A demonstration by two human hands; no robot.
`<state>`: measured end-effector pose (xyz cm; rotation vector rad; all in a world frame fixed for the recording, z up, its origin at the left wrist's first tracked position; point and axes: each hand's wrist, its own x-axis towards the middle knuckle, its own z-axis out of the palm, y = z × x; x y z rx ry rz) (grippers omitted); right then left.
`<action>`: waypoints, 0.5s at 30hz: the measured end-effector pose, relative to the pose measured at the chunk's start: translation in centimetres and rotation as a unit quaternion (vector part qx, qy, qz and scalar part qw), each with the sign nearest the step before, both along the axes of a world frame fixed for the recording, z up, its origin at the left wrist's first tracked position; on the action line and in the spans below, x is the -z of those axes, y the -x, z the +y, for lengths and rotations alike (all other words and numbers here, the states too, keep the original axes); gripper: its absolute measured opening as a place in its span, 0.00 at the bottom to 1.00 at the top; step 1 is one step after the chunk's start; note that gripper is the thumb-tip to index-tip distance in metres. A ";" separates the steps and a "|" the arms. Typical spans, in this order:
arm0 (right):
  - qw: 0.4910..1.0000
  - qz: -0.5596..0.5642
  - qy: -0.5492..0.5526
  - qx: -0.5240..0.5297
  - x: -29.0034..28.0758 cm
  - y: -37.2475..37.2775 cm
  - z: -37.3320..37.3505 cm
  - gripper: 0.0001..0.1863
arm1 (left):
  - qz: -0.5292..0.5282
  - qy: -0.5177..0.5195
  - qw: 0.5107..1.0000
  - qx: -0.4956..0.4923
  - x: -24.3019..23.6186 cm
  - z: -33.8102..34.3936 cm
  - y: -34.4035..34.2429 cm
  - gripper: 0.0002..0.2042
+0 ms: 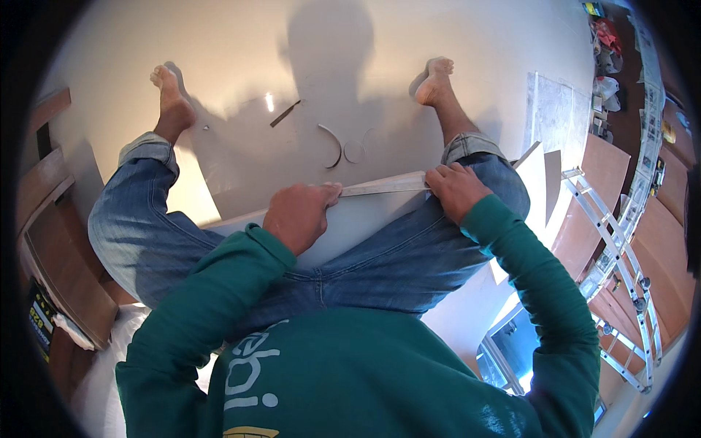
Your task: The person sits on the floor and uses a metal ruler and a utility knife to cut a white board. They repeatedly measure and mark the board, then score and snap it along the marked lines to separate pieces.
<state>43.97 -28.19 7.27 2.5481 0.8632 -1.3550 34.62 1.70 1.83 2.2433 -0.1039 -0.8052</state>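
Both hands at frame center, working on a pale strip (385,185) that runs along the far edge of a white board (347,228). Board lies between the thighs, close to the jeans (409,255); strip spans the gap from hand to hand, rising slightly to the right. Can't tell if it's loose or fixed to the board. Left hand (298,219), just left of center: fingers narrow, closed on the strip's left end. Right hand (460,191), right of center: fingers bent and closed on its right end; undersides of both grips hidden. Green sleeves come up from the lower edge. Bare feet flat on the light floor (241,44), one upper left, one upper right of center. On the floor, top center: thin dark strip (285,113), lying diagonally; right of it a curved offcut (333,144), with a thinner curl (355,152) just beside it. Far right: aluminum ladder (619,255), tilted, brown panels (664,241) around it. Upper right: plastic bags (606,87) and a translucent sheet (556,109) on the floor. Left edge: brown wooden piece (69,266), dark box with yellow marks (42,321) below it. Clear plastic wrap (109,387), lower left.
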 end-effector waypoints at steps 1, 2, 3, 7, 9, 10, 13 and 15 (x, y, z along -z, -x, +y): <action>1.000 0.002 0.005 0.001 0.7 0.5 -0.4 0.11 | -0.002 0.020 1.000 0.006 0.5 -0.3 0.3 0.14; 1.000 -0.001 0.005 0.001 1.2 0.4 -0.5 0.11 | -0.009 0.035 0.999 0.010 1.5 -0.3 0.5 0.14; 1.000 0.004 0.015 -0.005 1.5 0.1 -0.3 0.11 | -0.012 0.049 0.999 0.014 2.1 -0.2 0.6 0.14; 0.999 0.027 0.035 0.002 2.3 -0.5 -0.5 0.11 | 0.019 0.048 0.998 0.028 3.6 0.0 -0.4 0.14; 0.999 0.029 0.029 0.014 2.9 -0.4 -1.0 0.11 | 0.065 0.059 0.995 0.052 3.6 -0.4 -1.2 0.13; 0.999 0.025 0.028 0.018 3.0 -0.2 -1.3 0.11 | 0.030 0.055 0.997 0.045 3.1 -0.4 -0.7 0.13; 1.000 0.002 0.011 0.019 1.7 -0.8 -1.5 0.10 | -0.048 0.033 0.998 0.017 2.0 -1.2 0.7 0.12; 1.000 -0.002 0.001 0.028 1.1 0.1 -2.0 0.10 | -0.065 0.015 0.998 0.004 1.2 -2.0 0.8 0.13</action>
